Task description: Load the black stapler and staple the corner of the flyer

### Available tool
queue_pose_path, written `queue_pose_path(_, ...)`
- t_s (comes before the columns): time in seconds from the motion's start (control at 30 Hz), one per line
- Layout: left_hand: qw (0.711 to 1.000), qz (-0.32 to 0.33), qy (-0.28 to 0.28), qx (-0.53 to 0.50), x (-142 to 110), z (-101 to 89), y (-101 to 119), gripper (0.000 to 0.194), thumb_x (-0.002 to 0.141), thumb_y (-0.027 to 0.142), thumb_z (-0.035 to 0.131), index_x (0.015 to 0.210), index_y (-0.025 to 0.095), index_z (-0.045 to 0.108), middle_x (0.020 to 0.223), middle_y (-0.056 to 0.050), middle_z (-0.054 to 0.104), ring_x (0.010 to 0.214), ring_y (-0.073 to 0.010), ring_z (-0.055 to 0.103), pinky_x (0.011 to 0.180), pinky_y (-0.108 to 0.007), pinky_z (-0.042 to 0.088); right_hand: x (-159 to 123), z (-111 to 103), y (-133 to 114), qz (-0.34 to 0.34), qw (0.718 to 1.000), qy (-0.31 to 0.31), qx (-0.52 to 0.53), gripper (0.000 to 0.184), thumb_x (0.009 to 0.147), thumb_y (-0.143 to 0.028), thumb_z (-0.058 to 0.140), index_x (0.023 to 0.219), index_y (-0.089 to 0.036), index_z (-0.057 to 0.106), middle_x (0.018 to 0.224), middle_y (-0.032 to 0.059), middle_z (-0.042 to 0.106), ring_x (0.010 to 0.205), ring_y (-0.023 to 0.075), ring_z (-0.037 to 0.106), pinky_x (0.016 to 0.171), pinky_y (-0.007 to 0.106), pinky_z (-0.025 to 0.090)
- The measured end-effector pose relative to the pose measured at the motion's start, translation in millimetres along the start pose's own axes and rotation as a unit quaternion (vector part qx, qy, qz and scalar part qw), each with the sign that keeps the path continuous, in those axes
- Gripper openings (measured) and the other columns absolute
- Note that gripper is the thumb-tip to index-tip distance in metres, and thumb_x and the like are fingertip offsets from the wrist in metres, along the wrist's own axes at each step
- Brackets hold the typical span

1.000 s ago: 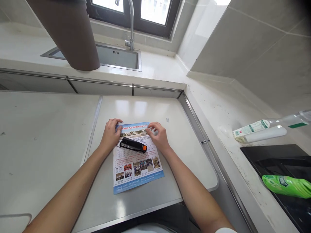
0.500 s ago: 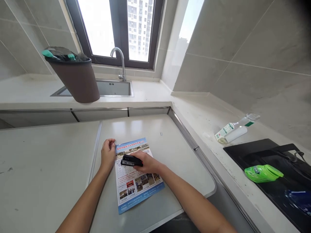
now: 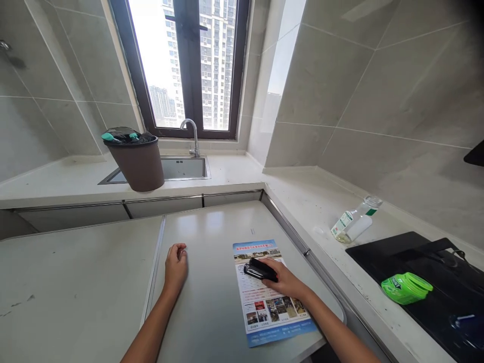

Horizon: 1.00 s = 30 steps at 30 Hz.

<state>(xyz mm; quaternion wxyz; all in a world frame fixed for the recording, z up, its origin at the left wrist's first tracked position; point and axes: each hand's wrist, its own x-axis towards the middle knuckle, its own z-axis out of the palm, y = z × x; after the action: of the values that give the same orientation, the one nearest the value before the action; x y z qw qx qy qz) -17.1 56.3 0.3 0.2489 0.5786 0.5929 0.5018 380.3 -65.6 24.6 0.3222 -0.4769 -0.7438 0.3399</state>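
My right hand [image 3: 283, 280] is closed round a black stapler [image 3: 260, 269], held over a printed flyer [image 3: 278, 302]. The flyer lies flat on the pale tabletop [image 3: 212, 297], with a blue border, red headline and a row of small photos. Whether the stapler touches the paper I cannot tell. To the left of the flyer, apart from it, my left hand [image 3: 176, 264] rests on the tabletop, fingers loosely bent, with nothing in it.
A brown bin [image 3: 138, 164] stands at the counter edge, partly in front of the sink [image 3: 185, 169] and tap. On the right counter lie a clear bottle [image 3: 353, 222], a black panel [image 3: 370, 252] and a green container [image 3: 406, 288]. A seam divides the tabletop on the left.
The flyer has slid right across the tabletop together with my right hand and the stapler. My left hand no longer touches the flyer's edge. The view has tilted up slightly.
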Motion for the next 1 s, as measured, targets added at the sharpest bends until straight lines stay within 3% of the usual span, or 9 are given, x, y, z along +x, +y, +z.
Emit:
queue_pose_path(0.27,1.000,0.006,-0.014,-0.014,-1.2,-0.9,0.9,0.018,0.088,0.033,0.050,0.097,0.022,0.061,0.109,-0.010,0.066,0.108,-0.0281,0.064,0.099,-0.043,0.050,0.7,-17.0,10.2,0.008,1.000,-0.012,0.006,0.063,0.084,-0.025,0.073,0.145,-0.025,0.058,0.144,0.0134,0.061,0.135,0.0332,0.057,0.116,0.053,0.043)
queue_pose_path(0.4,0.999,-0.011,-0.030,-0.024,-2.9,-4.0,7.2,0.027,0.094,0.044,0.050,0.100,0.022,0.064,0.111,-0.009,0.066,0.108,-0.0280,0.063,0.095,-0.041,0.050,8.2,-23.9,15.2,-0.011,0.999,-0.033,0.017,0.061,0.085,-0.029,0.073,0.144,-0.024,0.059,0.141,0.0139,0.063,0.132,0.0326,0.059,0.113,0.052,0.045)
queue_pose_path(0.57,0.999,-0.016,-0.025,-0.024,-2.5,-6.2,13.6,0.039,0.098,0.054,0.045,0.094,0.021,0.066,0.108,-0.009,0.067,0.106,-0.0273,0.063,0.095,-0.040,0.049,12.1,-28.2,14.9,0.007,0.998,-0.025,0.054,0.066,0.085,-0.061,0.075,0.138,-0.023,0.066,0.139,0.0163,0.065,0.131,0.0359,0.059,0.114,0.054,0.043)
queue_pose_path(0.67,1.000,-0.002,-0.018,-0.017,-1.5,-5.3,12.5,0.042,0.098,0.055,0.043,0.089,0.022,0.066,0.105,-0.009,0.067,0.104,-0.0271,0.064,0.095,-0.040,0.050,14.8,-25.8,14.4,0.037,0.984,0.030,0.169,0.077,0.088,-0.085,0.050,0.127,-0.022,0.072,0.132,0.0169,0.069,0.127,0.0365,0.062,0.114,0.054,0.044)
queue_pose_path(0.73,1.000,0.004,-0.014,-0.016,-1.4,-4.5,11.0,0.042,0.098,0.055,0.042,0.087,0.022,0.065,0.101,-0.008,0.067,0.101,-0.0270,0.064,0.094,-0.040,0.051,16.9,-23.1,16.7,0.060,0.962,0.087,0.254,0.078,0.093,-0.085,0.034,0.118,-0.022,0.075,0.126,0.0162,0.072,0.126,0.0347,0.064,0.115,0.053,0.043)
queue_pose_path(0.83,1.000,0.008,-0.011,-0.023,-1.8,-4.1,9.5,0.042,0.098,0.055,0.042,0.086,0.022,0.065,0.099,-0.008,0.067,0.099,-0.0267,0.065,0.092,-0.040,0.051,18.8,-19.7,24.2,0.084,0.939,0.127,0.308,0.065,0.097,-0.077,0.042,0.106,-0.023,0.077,0.116,0.0145,0.075,0.121,0.0330,0.067,0.116,0.051,0.043)
queue_pose_path(1.0,1.000,0.010,-0.011,-0.024,-2.3,-5.1,10.9,0.043,0.097,0.056,0.041,0.082,0.023,0.064,0.097,-0.008,0.067,0.097,-0.0270,0.066,0.091,-0.040,0.053,18.1,-17.5,37.2,0.099,0.953,0.134,0.254,0.060,0.089,-0.077,0.058,0.097,-0.020,0.077,0.104,0.0135,0.075,0.109,0.0337,0.069,0.106,0.051,0.049)
